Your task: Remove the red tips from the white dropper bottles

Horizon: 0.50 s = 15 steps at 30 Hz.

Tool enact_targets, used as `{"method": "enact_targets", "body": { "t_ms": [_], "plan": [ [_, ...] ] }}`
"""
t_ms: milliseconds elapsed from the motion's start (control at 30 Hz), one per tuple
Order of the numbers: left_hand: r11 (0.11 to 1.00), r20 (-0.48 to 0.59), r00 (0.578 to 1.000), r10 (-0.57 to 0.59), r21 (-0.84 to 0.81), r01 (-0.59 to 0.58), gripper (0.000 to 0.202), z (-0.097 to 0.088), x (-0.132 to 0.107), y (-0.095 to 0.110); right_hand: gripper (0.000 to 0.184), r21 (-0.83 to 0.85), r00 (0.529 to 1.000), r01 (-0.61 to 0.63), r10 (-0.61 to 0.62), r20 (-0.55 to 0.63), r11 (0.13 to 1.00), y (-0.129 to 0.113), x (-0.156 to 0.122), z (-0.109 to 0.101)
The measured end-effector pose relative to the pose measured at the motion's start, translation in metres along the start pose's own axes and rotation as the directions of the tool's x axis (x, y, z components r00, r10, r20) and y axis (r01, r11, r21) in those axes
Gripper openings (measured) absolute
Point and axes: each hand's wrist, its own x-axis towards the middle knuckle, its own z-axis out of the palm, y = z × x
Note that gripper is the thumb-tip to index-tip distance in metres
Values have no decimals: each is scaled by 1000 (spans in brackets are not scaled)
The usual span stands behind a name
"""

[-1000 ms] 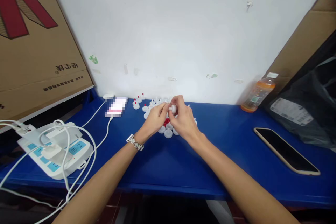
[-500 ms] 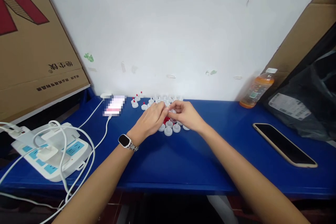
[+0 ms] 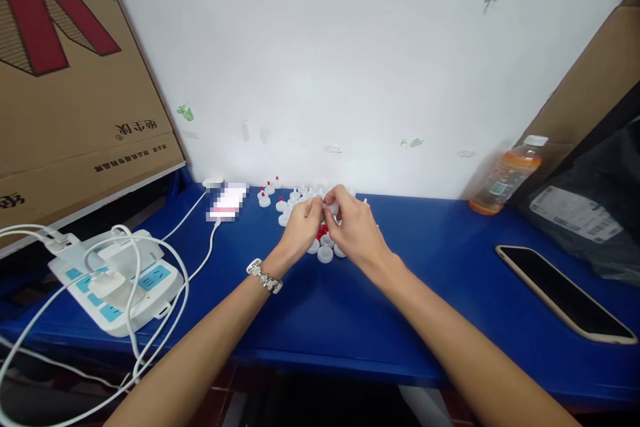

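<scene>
My right hand (image 3: 357, 227) is closed, thumb and fingers pinching a whitish translucent nozzle cap (image 3: 331, 207). Close against it, my left hand (image 3: 303, 227) has its fingertips pressed together at the cap's left side; whatever is in them is too small and hidden to name. Small red tips (image 3: 323, 231) lie in a pile beneath the hands. Just in front of that pile sit several loose white nozzle caps (image 3: 325, 254), and more stand behind the hands, partly covered. To the left, several white caps with red tips on them (image 3: 264, 200) stand upright.
On the blue table (image 3: 340, 320), a power strip (image 3: 120, 287) with looping white cables lies at left, near a lit, blurred-out phone (image 3: 227, 202). At right are an orange drink bottle (image 3: 507, 177), a dark phone (image 3: 565, 293) and a grey plastic package (image 3: 590, 213). A white wall rises behind.
My left wrist has turned, so the watch face points away and its bracelet shows. Both hands have drawn tighter around the cap. The whole view has shifted slightly.
</scene>
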Motion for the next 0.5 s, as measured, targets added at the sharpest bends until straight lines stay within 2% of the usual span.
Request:
{"method": "enact_targets", "body": {
  "t_ms": [67, 133, 267, 333, 400, 433, 500],
  "plan": [
    [979, 24, 993, -118, -161, 121, 37, 1, -2, 4, 13, -4, 999, 19, -19, -29, 1000, 1, 0, 0],
    [950, 67, 981, -180, -247, 191, 39, 1, -4, 8, 18, 54, 1000, 14, -13, -27, 998, 6, 0, -2],
    [953, 65, 982, -177, -238, 188, 49, -3, -6, 10, 32, 334, 989, -77, 29, 145, 939, 18, 0, -9],
    [979, 46, 991, -128, -153, 134, 50, -4, -7, 9, 34, 437, 979, -145, 65, 193, 888, 22, 1, -12],
    [999, 38, 999, -28, 26, 27, 50, -6, -10, 10, 34, 498, 973, -208, 127, 193, 842, 24, 3, -14],
    [989, 36, 999, 36, 143, -41, 49, -8, -12, 12, 35, 531, 967, -245, 160, 200, 811, 24, 3, -14],
    [913, 66, 986, 155, 372, -168, 43, -11, -16, 15, 42, 615, 941, -336, 222, 256, 714, 25, 4, -12]
  ]
}}
